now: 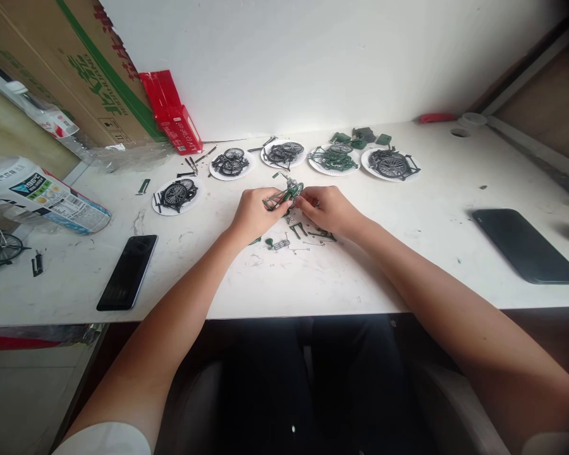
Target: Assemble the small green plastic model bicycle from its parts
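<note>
My left hand (260, 212) is closed around a green model bicycle frame (275, 200), raised a little above the white table. Handlebars and a silvery part show at the top of the frame. My right hand (326, 207) is closed, its thumb and fingertips pinched at the frame's right side; whether a small part sits between them is hidden. Below the hands lie loose bicycle parts: a green saddle-like piece (269, 242), a grey piece (281, 244), green forked pieces (298, 230) and thin wires (299, 249).
Paper plates with black parts (176, 194) and green parts (334, 159) stand in a row behind. A phone (127, 272) lies left and a dark slab (528, 245) right. A red box (183, 129), a plastic bottle (52, 196) and a model bicycle (0, 248) are also on the left.
</note>
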`<action>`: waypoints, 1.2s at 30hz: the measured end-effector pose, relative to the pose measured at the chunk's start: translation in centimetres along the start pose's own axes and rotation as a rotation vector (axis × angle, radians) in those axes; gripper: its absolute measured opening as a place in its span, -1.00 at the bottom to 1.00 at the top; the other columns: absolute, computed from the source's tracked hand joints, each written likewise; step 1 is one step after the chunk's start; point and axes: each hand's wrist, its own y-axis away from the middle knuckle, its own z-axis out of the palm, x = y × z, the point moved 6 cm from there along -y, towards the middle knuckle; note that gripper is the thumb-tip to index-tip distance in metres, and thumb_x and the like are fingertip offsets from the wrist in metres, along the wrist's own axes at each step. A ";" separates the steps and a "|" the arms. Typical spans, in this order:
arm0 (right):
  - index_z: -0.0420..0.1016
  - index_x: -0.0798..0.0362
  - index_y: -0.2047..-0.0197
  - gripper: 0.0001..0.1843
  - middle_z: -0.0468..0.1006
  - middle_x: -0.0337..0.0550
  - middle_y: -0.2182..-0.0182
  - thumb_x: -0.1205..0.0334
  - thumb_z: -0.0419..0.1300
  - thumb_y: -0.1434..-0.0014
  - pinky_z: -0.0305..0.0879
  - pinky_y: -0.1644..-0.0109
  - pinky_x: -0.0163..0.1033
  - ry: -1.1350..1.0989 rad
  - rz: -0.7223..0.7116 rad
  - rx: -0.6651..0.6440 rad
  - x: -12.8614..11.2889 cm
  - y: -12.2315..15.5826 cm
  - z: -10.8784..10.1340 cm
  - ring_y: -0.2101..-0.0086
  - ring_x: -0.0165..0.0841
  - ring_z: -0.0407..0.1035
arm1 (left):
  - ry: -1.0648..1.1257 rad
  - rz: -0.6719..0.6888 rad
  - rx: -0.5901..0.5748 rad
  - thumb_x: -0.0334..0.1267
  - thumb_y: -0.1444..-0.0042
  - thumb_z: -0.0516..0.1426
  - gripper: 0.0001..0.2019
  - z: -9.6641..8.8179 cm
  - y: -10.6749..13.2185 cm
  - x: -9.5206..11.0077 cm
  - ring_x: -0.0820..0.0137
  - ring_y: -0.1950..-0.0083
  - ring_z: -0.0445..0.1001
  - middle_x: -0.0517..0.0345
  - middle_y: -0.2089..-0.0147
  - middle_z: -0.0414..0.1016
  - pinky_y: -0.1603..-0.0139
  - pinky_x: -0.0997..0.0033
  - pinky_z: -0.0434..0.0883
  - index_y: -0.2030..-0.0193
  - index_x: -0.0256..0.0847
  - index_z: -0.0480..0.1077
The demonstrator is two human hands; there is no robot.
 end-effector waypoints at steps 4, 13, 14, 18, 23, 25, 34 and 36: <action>0.42 0.03 0.41 -0.67 0.49 -0.16 0.51 0.13 0.13 -0.41 0.10 0.28 -0.16 0.013 0.001 -0.004 -0.1 0.0 0.0 0.47 -0.34 0.22 | -0.001 0.002 -0.005 -0.08 -0.23 0.31 -0.75 0.0 0.0 0.1 0.42 0.41 0.37 0.13 0.42 0.55 0.35 0.41 0.34 0.29 -0.25 0.62; 0.44 0.03 0.39 -0.66 0.51 -0.15 0.51 0.11 0.14 -0.43 0.10 0.27 -0.16 0.019 0.005 -0.022 0.0 0.1 0.0 0.45 -0.32 0.25 | -0.010 0.005 -0.023 -0.12 -0.23 0.31 -0.78 0.0 0.0 0.3 0.43 0.40 0.35 0.16 0.44 0.51 0.35 0.41 0.32 0.30 -0.25 0.61; 0.44 0.03 0.39 -0.66 0.51 -0.14 0.50 0.11 0.14 -0.43 0.10 0.26 -0.16 0.022 0.006 -0.024 0.0 0.1 0.0 0.45 -0.32 0.25 | -0.011 0.009 -0.024 -0.13 -0.23 0.31 -0.78 0.0 0.0 0.3 0.43 0.40 0.34 0.17 0.44 0.51 0.35 0.41 0.31 0.31 -0.25 0.61; 0.45 0.04 0.39 -0.66 0.52 -0.13 0.50 0.11 0.13 -0.43 0.09 0.27 -0.16 0.032 -0.011 -0.030 -0.2 0.1 0.0 0.46 -0.33 0.23 | -0.027 0.021 -0.036 -0.13 -0.24 0.30 -0.77 0.0 0.0 0.4 0.45 0.41 0.29 0.20 0.46 0.45 0.37 0.41 0.25 0.34 -0.25 0.58; 0.49 0.06 0.36 -0.66 0.54 -0.12 0.49 0.11 0.12 -0.43 0.09 0.29 -0.18 0.042 -0.022 -0.056 -0.3 0.2 0.1 0.47 -0.34 0.22 | -0.044 0.009 -0.055 -0.15 -0.23 0.30 -0.78 0.0 -0.1 0.4 0.46 0.40 0.28 0.21 0.46 0.45 0.33 0.42 0.26 0.32 -0.27 0.57; 0.50 0.07 0.35 -0.67 0.55 -0.11 0.48 0.11 0.12 -0.43 0.09 0.29 -0.18 0.045 -0.022 -0.062 -0.3 0.2 0.0 0.46 -0.34 0.23 | -0.042 0.003 -0.057 -0.17 -0.22 0.30 -0.80 0.0 0.0 0.5 0.46 0.39 0.29 0.21 0.46 0.45 0.32 0.42 0.27 0.32 -0.27 0.57; 0.48 0.06 0.36 -0.66 0.57 -0.09 0.46 0.11 0.13 -0.43 0.08 0.30 -0.19 0.062 -0.013 -0.071 -0.2 0.1 0.1 0.46 -0.34 0.26 | -0.037 0.001 -0.070 -0.18 -0.22 0.31 -0.81 0.1 -0.1 0.4 0.46 0.39 0.28 0.22 0.46 0.44 0.32 0.43 0.27 0.33 -0.26 0.56; 0.48 0.06 0.36 -0.66 0.57 -0.10 0.46 0.11 0.13 -0.43 0.07 0.30 -0.19 0.067 -0.011 -0.070 -0.2 0.1 0.1 0.46 -0.35 0.25 | -0.036 0.002 -0.070 -0.18 -0.22 0.31 -0.81 0.1 -0.1 0.4 0.46 0.39 0.28 0.22 0.46 0.43 0.32 0.44 0.27 0.34 -0.27 0.55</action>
